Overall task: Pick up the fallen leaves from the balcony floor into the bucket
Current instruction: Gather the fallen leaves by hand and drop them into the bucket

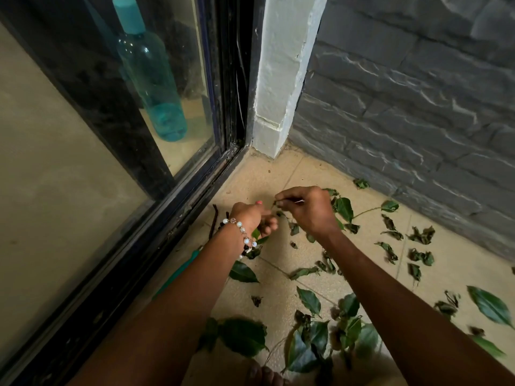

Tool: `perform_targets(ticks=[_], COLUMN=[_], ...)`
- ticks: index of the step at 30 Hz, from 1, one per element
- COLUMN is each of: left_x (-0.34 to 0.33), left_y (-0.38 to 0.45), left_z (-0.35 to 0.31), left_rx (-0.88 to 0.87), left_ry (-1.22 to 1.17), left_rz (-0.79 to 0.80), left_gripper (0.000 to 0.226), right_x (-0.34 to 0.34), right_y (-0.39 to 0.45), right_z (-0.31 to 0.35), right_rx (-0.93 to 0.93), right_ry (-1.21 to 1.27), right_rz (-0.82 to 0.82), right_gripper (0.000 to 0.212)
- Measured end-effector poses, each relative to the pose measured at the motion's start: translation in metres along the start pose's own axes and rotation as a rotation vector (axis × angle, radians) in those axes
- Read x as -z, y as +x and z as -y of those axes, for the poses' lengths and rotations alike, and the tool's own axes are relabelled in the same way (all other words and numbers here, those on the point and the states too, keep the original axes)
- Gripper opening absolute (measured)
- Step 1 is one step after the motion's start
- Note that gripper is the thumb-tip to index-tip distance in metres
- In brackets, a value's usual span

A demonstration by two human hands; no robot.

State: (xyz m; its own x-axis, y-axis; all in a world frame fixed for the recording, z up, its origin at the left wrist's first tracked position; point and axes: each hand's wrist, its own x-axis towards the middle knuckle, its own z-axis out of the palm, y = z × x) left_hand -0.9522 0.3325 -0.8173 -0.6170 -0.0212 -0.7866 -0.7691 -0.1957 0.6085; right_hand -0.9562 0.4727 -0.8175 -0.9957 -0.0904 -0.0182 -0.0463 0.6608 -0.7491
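Several green leaves (344, 208) and dry curled ones (420, 235) lie scattered over the tan balcony floor (281, 174). My left hand (252, 218), with a beaded bracelet at the wrist, grips a few small leaves in its curled fingers. Just right of it, my right hand (308, 210) pinches a thin leafy twig (287, 221) between thumb and fingers, low over the floor near the corner. A larger leafy branch (309, 344) lies close to me at the bottom. No bucket is in view.
A dark sliding-door frame and track (192, 201) runs along the left. Behind its glass stands a teal bottle (152, 79). A white pillar (281, 79) and a grey stone wall (418, 107) close the corner. A dark stick (213, 222) lies by the track.
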Motion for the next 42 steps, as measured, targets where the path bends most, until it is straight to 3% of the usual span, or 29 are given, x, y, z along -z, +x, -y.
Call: perform_targets(ticks=[4, 7, 8, 10, 13, 18, 22, 27, 29, 32, 38, 40, 42], left_x=[-0.003, 0.002, 0.005, 0.010, 0.017, 0.033, 0.052, 0.072, 0.075, 0.076, 0.075, 0.075, 0.075], left_y=[0.007, 0.003, 0.003, 0.001, -0.002, -0.004, -0.008, -0.005, -0.005, -0.007, -0.010, -0.009, -0.007], left_z=[0.013, 0.021, 0.023, 0.024, 0.024, 0.035, 0.036, 0.045, 0.048, 0.051, 0.048, 0.048, 0.046], left_rx=[0.112, 0.173, 0.185, 0.175, 0.152, 0.167, 0.182, 0.182, 0.184, 0.172, 0.148, 0.155, 0.169], left_ry=[-0.055, -0.129, -0.141, -0.087, -0.037, -0.016, 0.025, 0.095, 0.080, 0.038, -0.030, -0.063, -0.085], left_rz=[-0.031, -0.010, 0.010, 0.054, 0.069, 0.010, -0.004, -0.013, -0.033, -0.074, -0.115, -0.134, -0.140], left_gripper=[0.040, 0.040, 0.038, 0.035, 0.037, 0.039, 0.038, 0.035, 0.034, 0.034, 0.033, 0.032, 0.034], right_x=[-0.010, -0.006, -0.003, 0.002, 0.007, -0.024, -0.039, -0.034, -0.040, -0.054, -0.062, -0.057, -0.049], right_y=[-0.026, -0.034, -0.034, -0.029, -0.019, -0.022, -0.028, -0.021, -0.024, -0.036, -0.050, -0.047, -0.042], right_z=[0.017, 0.012, 0.010, 0.002, -0.015, -0.039, -0.035, -0.012, -0.001, 0.000, -0.010, -0.007, 0.004], right_rx=[0.089, 0.092, 0.040, -0.071, -0.082, 0.225, 0.162, 0.200, 0.207, 0.289, 0.313, 0.241, 0.140], right_ry=[-0.034, 0.052, 0.135, 0.213, -0.118, -0.545, -0.654, -0.459, -0.408, -0.557, -0.696, -0.604, -0.348], right_rz=[0.154, 0.275, 0.273, 0.106, -0.058, 0.213, 0.216, 0.147, 0.250, 0.384, 0.323, 0.273, 0.133], right_gripper=[0.014, 0.013, 0.014, 0.016, 0.022, 0.037, 0.035, 0.025, 0.029, 0.043, 0.031, 0.028, 0.022])
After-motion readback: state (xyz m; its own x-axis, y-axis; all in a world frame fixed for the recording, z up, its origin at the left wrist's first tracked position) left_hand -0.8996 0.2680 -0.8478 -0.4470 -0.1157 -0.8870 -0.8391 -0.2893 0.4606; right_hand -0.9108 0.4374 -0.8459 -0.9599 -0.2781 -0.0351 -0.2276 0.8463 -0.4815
